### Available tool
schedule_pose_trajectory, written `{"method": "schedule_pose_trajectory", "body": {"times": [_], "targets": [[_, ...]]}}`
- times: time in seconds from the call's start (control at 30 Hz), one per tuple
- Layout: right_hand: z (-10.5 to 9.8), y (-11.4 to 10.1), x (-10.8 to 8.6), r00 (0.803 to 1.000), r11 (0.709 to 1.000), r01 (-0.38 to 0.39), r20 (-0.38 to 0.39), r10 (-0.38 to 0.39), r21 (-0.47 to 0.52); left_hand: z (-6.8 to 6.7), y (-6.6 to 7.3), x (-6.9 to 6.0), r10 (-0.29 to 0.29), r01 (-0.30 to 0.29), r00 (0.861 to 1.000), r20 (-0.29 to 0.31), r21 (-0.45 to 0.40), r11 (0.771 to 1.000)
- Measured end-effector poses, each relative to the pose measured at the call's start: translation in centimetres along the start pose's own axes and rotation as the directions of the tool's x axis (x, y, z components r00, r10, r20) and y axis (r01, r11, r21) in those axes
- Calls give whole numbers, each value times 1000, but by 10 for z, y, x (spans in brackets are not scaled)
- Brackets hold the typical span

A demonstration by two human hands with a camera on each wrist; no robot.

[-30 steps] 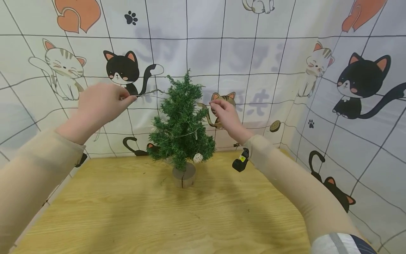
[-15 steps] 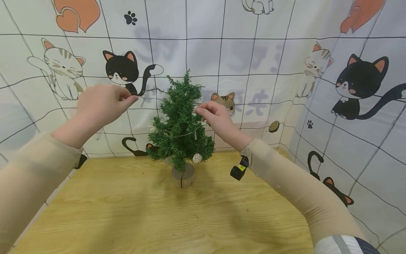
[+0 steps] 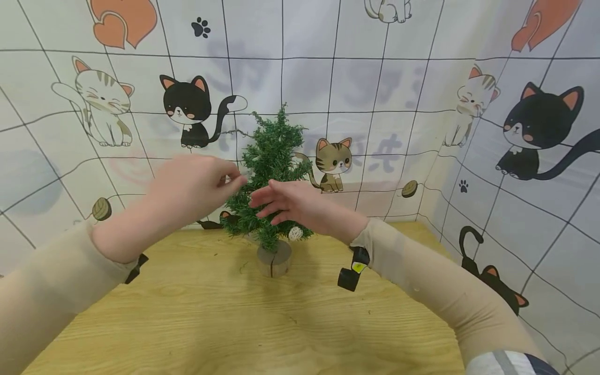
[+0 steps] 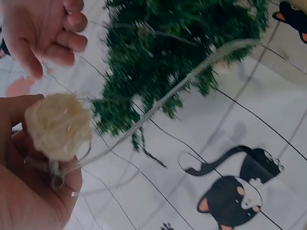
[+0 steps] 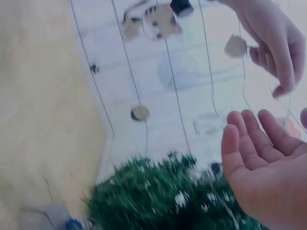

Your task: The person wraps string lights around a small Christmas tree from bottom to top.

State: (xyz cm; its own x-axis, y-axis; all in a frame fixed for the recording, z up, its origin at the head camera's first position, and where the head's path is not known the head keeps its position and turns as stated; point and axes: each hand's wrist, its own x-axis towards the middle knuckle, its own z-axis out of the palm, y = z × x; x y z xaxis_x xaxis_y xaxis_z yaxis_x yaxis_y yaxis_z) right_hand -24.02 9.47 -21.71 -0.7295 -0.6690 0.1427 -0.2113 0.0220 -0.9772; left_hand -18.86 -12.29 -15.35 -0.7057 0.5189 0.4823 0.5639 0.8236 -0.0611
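Note:
My left hand (image 3: 189, 190) is raised just left of the small green artificial tree (image 3: 276, 146). In the left wrist view its curled fingers hold a pale woven ball (image 4: 58, 127) on a thin, clear light string (image 4: 165, 98), which arcs across in front of the tree. The ball is hidden behind the hand in the head view. My right hand (image 3: 307, 205), fingers spread and holding nothing, is in front of the tree's middle. Another white woven ball (image 3: 296, 233) hangs on a lower right branch. The tree stands upright on a round wooden base (image 3: 274, 259).
A wood-grain table (image 3: 197, 317) lies under the tree. Close behind hangs a white cloth (image 3: 300, 78) printed with a grid and cats, and it continues along the right side. Each wrist carries a black camera (image 3: 349, 278).
My left hand has come down and to the right, closer to the tree. The right hand has moved down and left from the tree's right side, its pinched fingers now spread.

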Motion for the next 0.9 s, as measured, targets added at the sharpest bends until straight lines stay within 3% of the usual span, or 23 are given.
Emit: {"method": "schedule_pose_trajectory", "body": {"times": [0.1, 0.23, 0.5, 0.7, 0.9], "targets": [[9, 2, -3, 999, 998, -28, 44, 26, 64, 9, 14, -4, 49, -49, 999, 6, -11, 999], [14, 3, -8, 999, 985, -32, 28, 27, 170, 19, 28, -9, 112, -112, 994, 12, -27, 993], [9, 10, -16, 1000, 958, -15, -12, 19, 285, 30, 40, -10, 173, -173, 985, -1, -10, 985], [-5, 15, -26, 996, 970, -49, -63, 66, 238, 28, 41, 0, 179, -178, 984, 16, -10, 984], [-22, 21, -37, 991, 991, -78, -101, 90, 113, 24, 29, 17, 133, -134, 991, 23, 29, 991]]}}
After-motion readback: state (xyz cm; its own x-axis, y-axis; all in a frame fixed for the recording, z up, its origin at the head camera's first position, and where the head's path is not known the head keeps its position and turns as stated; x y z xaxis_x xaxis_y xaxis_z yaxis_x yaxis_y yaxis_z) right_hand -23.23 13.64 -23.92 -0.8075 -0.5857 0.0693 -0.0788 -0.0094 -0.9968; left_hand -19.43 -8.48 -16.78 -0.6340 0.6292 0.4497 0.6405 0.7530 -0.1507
